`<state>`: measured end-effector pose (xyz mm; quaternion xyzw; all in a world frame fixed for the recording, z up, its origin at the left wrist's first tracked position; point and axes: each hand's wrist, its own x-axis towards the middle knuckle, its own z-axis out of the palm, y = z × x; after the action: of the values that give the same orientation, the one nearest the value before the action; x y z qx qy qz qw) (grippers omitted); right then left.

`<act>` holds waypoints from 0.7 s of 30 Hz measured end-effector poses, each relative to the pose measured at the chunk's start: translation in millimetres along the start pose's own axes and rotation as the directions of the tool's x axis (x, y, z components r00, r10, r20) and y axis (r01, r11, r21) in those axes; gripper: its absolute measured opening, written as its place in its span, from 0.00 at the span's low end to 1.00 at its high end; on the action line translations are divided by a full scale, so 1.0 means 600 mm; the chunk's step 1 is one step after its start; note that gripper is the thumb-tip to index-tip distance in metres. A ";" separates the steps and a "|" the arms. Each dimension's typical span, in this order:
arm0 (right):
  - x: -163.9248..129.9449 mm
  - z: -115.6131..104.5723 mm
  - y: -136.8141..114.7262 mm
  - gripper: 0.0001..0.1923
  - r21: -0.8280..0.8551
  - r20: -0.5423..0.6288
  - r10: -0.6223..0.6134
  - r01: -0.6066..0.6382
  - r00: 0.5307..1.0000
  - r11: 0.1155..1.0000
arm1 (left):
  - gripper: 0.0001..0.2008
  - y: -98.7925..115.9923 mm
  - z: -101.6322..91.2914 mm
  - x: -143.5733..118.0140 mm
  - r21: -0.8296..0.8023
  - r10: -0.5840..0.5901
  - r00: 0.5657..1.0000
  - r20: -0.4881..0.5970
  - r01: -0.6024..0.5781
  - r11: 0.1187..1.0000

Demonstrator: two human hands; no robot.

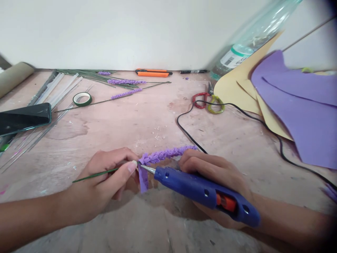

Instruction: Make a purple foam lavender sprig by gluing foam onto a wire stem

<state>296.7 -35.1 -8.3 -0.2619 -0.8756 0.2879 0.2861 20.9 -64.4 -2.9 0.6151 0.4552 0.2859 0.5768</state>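
Note:
Pinched between the thumb and fingers of my left hand [110,172] is the green stem [92,175] of a purple paper flower spike [168,154]. The spike points right, and a loose purple strip [143,179] hangs down beside my fingertips. My right hand [216,172] is closed around a blue hot glue gun [195,188], its grip hidden by the body. The gun's metal nozzle [147,169] is at the base of the spike, close to the strip; whether it touches, I cannot tell. The spike's far end lies by my right fingers.
Scissors [209,100] lie behind the gun's black cord [186,131]. Purple sheets [302,116] and a plastic bottle [237,52] are at right. An orange cutter [154,73], finished flower spikes [126,82], green tape [82,99], a phone [25,117] and glue sticks [59,91] lie behind and left.

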 end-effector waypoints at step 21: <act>0.001 -0.003 -0.008 0.10 -0.003 0.044 0.036 -0.036 0.998 0.999 | 0.16 -0.001 0.000 0.000 0.031 -0.025 0.999 -0.035 0.026 0.999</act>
<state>296.0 -37.4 -3.3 -0.2715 -0.8771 0.2977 0.2615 20.9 -64.4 -3.2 0.6132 0.4774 0.2820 0.5626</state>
